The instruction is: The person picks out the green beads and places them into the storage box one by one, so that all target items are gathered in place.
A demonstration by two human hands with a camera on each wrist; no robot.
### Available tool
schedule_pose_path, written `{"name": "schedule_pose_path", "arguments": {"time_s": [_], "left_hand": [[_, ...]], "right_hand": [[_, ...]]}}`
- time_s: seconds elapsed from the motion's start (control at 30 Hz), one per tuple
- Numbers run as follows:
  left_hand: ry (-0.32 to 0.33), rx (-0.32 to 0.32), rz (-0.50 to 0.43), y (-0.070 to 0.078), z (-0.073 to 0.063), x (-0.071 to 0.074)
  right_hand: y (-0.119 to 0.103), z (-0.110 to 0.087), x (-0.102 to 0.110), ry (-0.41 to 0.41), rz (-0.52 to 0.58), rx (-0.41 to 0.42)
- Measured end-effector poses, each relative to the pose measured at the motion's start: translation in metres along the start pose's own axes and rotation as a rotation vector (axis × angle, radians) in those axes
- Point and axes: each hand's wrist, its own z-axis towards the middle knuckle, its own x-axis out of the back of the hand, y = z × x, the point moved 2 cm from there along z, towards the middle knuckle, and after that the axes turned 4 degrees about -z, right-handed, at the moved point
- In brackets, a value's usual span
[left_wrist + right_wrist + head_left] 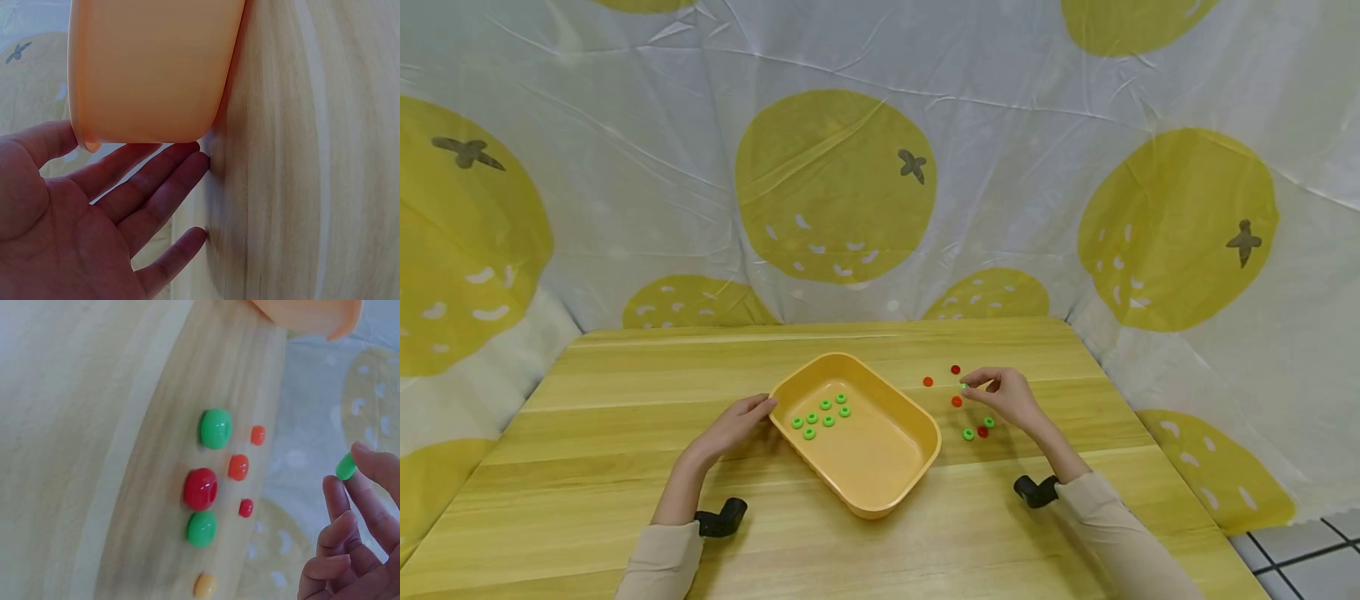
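Note:
My left hand (741, 425) holds the corner of a yellow-orange plastic basin (917, 417), thumb (53, 140) at the rim and fingers (156, 187) along the outer wall. Several green ring-shaped beads (812, 418) lie on the basin floor, towards its left end. To the right of the basin, my right hand (1009, 398) pinches one green bead (345, 467) between thumb and fingertips, raised over the table. Below it are two green beads (215, 429), two red beads (200, 489), two orange beads (238, 467) and a yellow bead (205, 585), which the head view does not distinguish.
The wooden table (647, 392) reaches back to a hanging white cloth (1000, 208) printed with yellow fruit. A black wrist mount (722, 518) sits on the left wrist and a second black mount (1036, 492) on the right. Tiled floor (1311, 554) shows at lower right.

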Motion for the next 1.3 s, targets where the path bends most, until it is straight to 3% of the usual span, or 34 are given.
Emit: {"name": "schedule_pose_path", "arguments": {"time_s": [0.2, 0.7, 1.3], "left_hand": [[0.005, 0.012, 0.004, 0.0, 0.0, 0.0], [-0.005, -0.03, 0.004, 0.0, 0.002, 0.002], [0.003, 0.015, 0.01, 0.001, -0.001, 0.0]], "right_hand": [[-0.009, 0.009, 0.0, -0.015, 0.019, -0.014], [-0.049, 0.037, -0.011, -0.038, 0.126, 0.018], [-0.104, 0.067, -0.034, -0.074, 0.175, 0.098]]}}
